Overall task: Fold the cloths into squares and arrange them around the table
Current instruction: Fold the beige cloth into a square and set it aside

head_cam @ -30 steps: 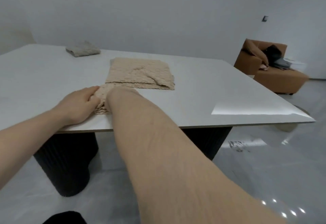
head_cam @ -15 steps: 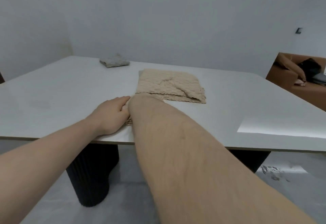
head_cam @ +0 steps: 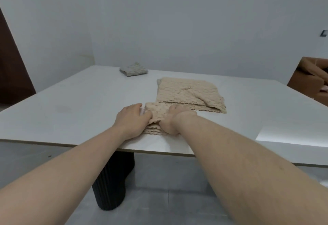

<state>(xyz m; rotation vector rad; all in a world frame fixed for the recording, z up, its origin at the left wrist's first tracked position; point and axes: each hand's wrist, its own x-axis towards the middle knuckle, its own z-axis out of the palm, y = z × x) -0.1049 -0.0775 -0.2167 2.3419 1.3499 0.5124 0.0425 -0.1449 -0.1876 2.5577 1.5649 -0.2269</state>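
L hand (head_cam: pixel 132 121) flat, R hand (head_cam: pixel 170 122) clenched on bumpy beige folded cloth (head_cam: pixel 157 114), glossy white table (head_cam: pixel 71 111).

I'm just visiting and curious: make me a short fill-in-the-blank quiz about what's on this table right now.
1. Both hands rest on a small folded cloth coloured ____.
2. The folded cloth at the table's far edge is coloured ____.
3. The table holds ____ cloths in all.
4. The larger beige cloth lies just ____ the small one, farther from the person.

Missing words: beige; grey; three; behind

Bumpy, waffle-textured beige cloths (head_cam: pixel 190 91) lie on a smooth, semi-glossy white table (head_cam: pixel 71 111) with a ribbed black base (head_cam: pixel 113 185).
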